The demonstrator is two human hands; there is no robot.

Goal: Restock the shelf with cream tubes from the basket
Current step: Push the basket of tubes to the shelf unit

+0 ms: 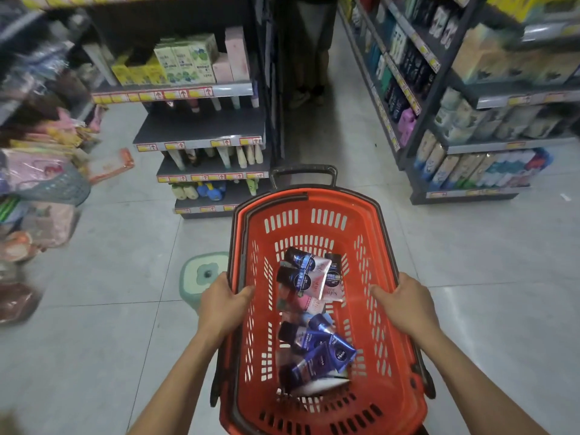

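I carry a red plastic basket in front of me, above the floor. My left hand grips its left rim and my right hand grips its right rim. Several cream tubes lie loose on the basket's bottom, pink and dark ones at the far end, blue ones nearer me. Ahead to the left stands a grey shelf unit with tubes and bottles on its lower tiers and boxes on top.
A green stool stands on the tiled floor just left of the basket. Bagged goods pile along the left edge. Stocked shelves line the right. A person's legs stand in the aisle ahead.
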